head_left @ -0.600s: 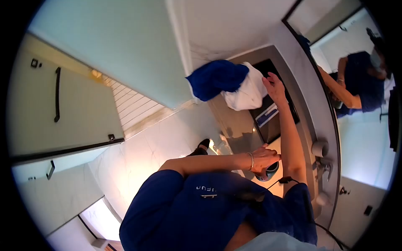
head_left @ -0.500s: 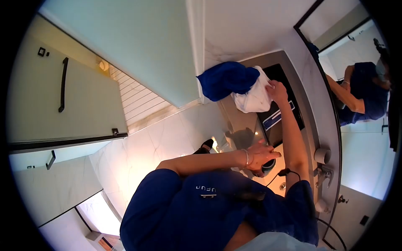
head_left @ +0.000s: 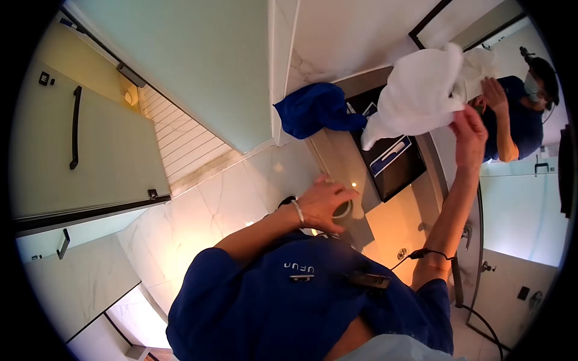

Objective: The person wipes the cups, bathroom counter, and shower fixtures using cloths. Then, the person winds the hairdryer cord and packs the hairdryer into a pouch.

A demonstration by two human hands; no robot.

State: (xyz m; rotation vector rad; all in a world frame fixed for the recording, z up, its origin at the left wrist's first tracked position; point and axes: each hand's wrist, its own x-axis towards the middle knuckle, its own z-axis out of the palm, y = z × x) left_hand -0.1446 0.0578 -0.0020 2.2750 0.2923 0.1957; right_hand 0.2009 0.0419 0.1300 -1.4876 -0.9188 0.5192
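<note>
My right hand (head_left: 469, 135) pinches one edge of a white cloth (head_left: 415, 96). The cloth hangs loosely above the counter and in front of the mirror. In my left hand (head_left: 325, 206) is a cup (head_left: 343, 209), held low near my body with its round rim showing; the fingers curl around it. A crumpled blue cloth (head_left: 313, 111) lies at the counter's far left end. Beneath the white cloth sits a black tray (head_left: 403, 177) bearing a flat packet with a comb picture (head_left: 391, 155).
The basin (head_left: 385, 231) with its drain lies nearer to me, a tap (head_left: 467, 236) at its right. A large mirror (head_left: 524, 204) runs along the right side. Glass doors (head_left: 198, 66) stand to the left over marble-look floor tiles (head_left: 211, 210). A cable hangs by my right forearm.
My right hand has lifted the white cloth off the counter, up and to the right, uncovering more of the tray. My left hand has moved left with the cup, away from the basin.
</note>
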